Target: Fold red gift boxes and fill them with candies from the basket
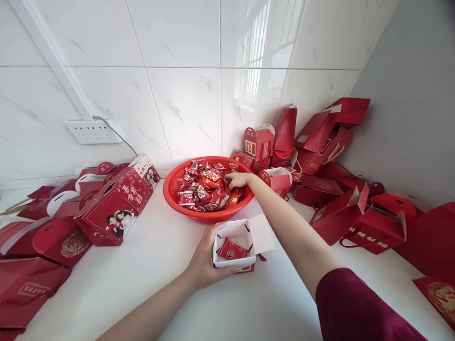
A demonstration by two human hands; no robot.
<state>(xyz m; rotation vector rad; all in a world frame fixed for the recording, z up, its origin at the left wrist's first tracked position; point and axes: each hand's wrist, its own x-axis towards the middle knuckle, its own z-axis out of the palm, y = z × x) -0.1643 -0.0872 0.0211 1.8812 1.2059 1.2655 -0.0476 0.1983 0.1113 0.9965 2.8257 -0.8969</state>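
Observation:
My left hand (204,258) grips the near side of a small open gift box (239,234), white inside, standing on the white counter. A red wrapped candy (232,249) lies in the box. My right hand (239,179) reaches into a red plastic basket (170,185) full of red wrapped candies (204,187), its fingers curled down among them at the basket's right side. Whether the fingers hold a candy is hidden.
Flat and folded red gift boxes (110,210) are heaped on the counter at the left. More red boxes and bags (337,208) pile in the right corner against the tiled wall. A white power strip (93,131) hangs on the wall at left.

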